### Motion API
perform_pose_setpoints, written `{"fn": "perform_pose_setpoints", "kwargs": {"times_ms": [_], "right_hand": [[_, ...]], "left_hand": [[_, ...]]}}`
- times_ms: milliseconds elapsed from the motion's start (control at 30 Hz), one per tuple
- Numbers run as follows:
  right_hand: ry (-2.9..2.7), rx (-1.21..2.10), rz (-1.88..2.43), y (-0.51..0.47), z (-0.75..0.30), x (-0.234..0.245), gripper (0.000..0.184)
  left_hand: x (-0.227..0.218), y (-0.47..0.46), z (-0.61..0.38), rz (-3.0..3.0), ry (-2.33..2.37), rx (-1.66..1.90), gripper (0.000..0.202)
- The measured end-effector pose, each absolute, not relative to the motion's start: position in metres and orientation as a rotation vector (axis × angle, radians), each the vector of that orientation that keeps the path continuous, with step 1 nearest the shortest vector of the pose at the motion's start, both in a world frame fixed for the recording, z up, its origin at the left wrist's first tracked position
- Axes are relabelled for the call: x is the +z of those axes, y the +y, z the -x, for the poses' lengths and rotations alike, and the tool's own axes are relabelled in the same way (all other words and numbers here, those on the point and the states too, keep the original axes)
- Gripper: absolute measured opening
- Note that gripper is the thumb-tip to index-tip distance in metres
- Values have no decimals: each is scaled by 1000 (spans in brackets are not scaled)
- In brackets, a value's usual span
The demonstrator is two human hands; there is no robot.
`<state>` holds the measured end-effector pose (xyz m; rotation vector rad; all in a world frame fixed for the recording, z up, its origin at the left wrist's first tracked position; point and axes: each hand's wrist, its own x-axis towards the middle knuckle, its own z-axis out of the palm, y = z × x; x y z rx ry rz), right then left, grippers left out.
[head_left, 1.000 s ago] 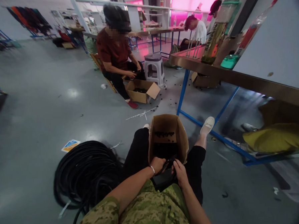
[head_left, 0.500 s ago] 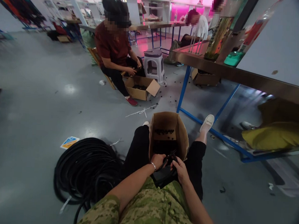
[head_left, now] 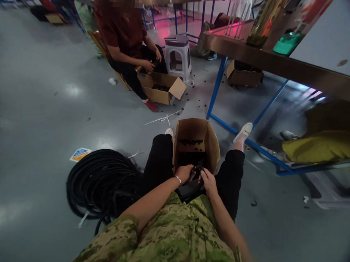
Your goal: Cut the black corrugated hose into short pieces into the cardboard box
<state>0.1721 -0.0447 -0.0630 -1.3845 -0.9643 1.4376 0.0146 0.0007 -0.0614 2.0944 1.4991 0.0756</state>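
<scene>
I sit with an open cardboard box point(head_left: 212, 140) between my knees; small black pieces lie inside it. My left hand point(head_left: 184, 173) and my right hand point(head_left: 208, 180) meet at the box's near edge. Both are closed round a black tool point(head_left: 195, 170) with dark handles, held over my lap. What the tool grips is too small to make out. A silver bracelet sits on my left wrist. A coil of black hose point(head_left: 102, 182) lies on the floor at my left.
A seated person point(head_left: 124, 34) works over another cardboard box point(head_left: 161, 87) ahead, next to a plastic stool point(head_left: 179, 57). A blue-legged table point(head_left: 255, 57) with bottles stands at right, a yellow cushion point(head_left: 323, 150) beneath. Black bits litter the grey floor.
The view has tipped downward, so everything sits higher in the picture. My hands stay together on the black tool at the box's edge.
</scene>
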Motion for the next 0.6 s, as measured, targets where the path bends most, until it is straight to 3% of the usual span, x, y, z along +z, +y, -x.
{"fn": "perform_pose_setpoints", "kwargs": {"times_ms": [200,600], "right_hand": [[-1102,1463,1354,-47,-173,-60,42],[-1194,1442,1441,-42,-178,-34,49]], "left_hand": [[-65,0,-10,-2080,1499,33,25],[-38,3,-9,-2137,1402,2,25]]}}
